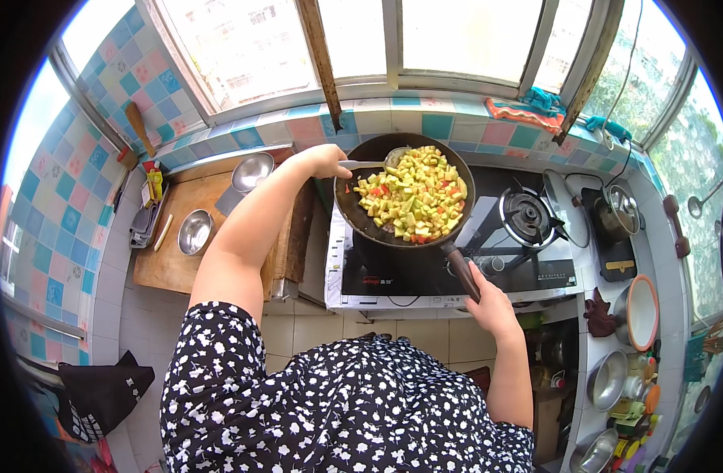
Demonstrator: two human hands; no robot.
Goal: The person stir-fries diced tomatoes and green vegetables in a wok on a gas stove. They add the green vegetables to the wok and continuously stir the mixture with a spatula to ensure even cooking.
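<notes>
A dark frying pan (pixel 369 146) sits over the left side of the black glass gas stove (pixel 377 276). Diced green vegetable pieces (pixel 412 197) mixed with bits of red fill most of it. My left hand (pixel 327 162) is closed round the handle of a metal ladle (pixel 365 165), whose round head rests in the pan at the food's far edge. On the near right, my right hand (pixel 492 306) grips the pan's brown handle (pixel 461 272). The burner under the pan is hidden.
Left of the stove, a wooden cutting board (pixel 160 264) carries a small metal bowl (pixel 196 232); another bowl (pixel 252 171) stands behind it. The right burner (pixel 527 215) is uncovered, with a glass lid (pixel 566 209) leaning beside it. A small pot (pixel 614 221) stands farther right.
</notes>
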